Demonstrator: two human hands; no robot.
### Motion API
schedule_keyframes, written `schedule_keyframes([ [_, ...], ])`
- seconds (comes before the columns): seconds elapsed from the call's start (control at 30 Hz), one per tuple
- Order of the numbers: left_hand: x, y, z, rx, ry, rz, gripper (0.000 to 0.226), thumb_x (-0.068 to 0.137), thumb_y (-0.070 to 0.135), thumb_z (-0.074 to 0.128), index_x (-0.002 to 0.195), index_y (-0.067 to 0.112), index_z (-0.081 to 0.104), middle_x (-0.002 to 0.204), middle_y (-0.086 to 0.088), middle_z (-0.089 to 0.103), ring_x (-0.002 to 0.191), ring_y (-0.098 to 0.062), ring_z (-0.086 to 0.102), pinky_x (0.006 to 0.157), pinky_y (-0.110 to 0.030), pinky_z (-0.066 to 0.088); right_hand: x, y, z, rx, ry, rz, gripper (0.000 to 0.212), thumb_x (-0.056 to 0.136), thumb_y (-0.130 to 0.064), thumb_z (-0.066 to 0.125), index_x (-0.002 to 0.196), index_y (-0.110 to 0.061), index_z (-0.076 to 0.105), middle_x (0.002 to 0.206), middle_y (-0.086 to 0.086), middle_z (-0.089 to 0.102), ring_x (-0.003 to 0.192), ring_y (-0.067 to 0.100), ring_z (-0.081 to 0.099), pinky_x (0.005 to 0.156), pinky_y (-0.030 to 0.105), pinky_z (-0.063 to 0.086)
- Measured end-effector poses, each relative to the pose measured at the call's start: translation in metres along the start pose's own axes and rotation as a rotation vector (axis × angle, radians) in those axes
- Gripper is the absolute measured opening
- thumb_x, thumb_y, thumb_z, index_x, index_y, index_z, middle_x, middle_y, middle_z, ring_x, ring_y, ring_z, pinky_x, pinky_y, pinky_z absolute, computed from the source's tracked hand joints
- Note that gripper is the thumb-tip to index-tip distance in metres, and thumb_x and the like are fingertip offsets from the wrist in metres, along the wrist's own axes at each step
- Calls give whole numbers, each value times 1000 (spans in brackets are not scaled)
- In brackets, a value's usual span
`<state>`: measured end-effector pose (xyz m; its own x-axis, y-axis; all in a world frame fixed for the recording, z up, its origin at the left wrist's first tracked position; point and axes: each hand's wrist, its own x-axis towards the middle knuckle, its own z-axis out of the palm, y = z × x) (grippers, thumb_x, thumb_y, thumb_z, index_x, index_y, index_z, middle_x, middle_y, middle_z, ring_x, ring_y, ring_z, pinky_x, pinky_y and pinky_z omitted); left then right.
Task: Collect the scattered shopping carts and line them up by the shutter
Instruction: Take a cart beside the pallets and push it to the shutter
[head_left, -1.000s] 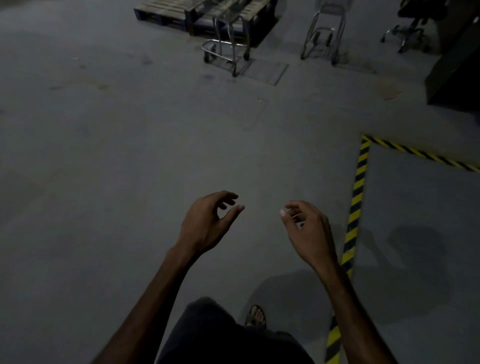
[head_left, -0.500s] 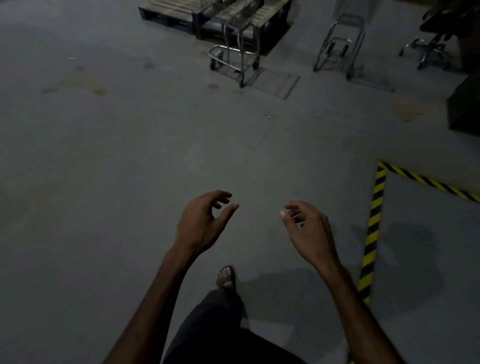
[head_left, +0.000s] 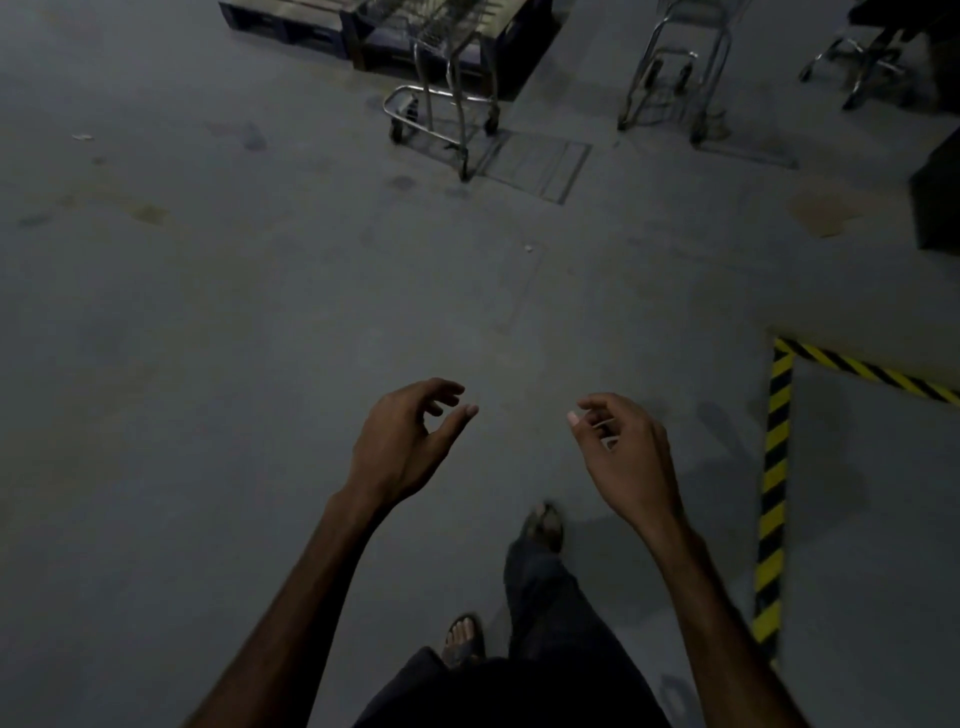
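Observation:
Two metal shopping carts stand on the grey floor ahead. The nearer shopping cart is at the top centre, its basket cut off by the frame edge. A second shopping cart stands to its right, only its legs and wheels showing. My left hand and my right hand hang in front of me, fingers loosely curled and apart, holding nothing. Both hands are well short of the carts. No shutter is in view.
A dark pallet lies behind the nearer cart at the top left. An office chair base sits at the top right, above a dark box. Yellow-black floor tape marks a corner on the right. My sandalled feet show below.
The carts, pallet and tape have drawn closer and lower in view as I walk forward. My right foot has stepped ahead. Both hands keep the same loose pose.

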<state>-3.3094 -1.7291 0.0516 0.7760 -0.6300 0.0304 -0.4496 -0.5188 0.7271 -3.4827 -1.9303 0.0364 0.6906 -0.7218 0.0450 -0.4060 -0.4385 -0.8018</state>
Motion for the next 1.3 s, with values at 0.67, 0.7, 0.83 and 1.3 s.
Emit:
schedule_keyframes([
  [0.67,424,46,61,1,38,-30,38,97,55,67,120,26,75,105,14,76,90,-4,70,81,-41,61,448,21,7,25,-98,-43,12,97,-31,73,107,-24,71,96,-6,71,82,10,69,74,40,60],
  [0.7,441,43,64,2,33,-38,36,98,54,68,120,26,75,105,14,76,90,-4,70,80,-41,62,468,23,8,21,-92,-40,11,97,-31,73,106,-24,71,95,-6,71,81,10,69,74,40,60],
  [0.83,523,29,77,-7,17,-60,34,98,51,70,120,25,75,106,13,76,91,-5,71,80,-42,62,553,36,16,15,-58,-5,11,97,-30,73,106,-25,72,94,-5,72,80,11,69,75,42,61],
  [1.3,883,45,101,23,-156,105,38,99,56,67,121,26,74,108,12,75,93,-7,70,83,-41,60,866,22,38,15,43,39,13,97,-30,74,107,-23,72,94,-6,71,82,7,68,73,34,58],
])
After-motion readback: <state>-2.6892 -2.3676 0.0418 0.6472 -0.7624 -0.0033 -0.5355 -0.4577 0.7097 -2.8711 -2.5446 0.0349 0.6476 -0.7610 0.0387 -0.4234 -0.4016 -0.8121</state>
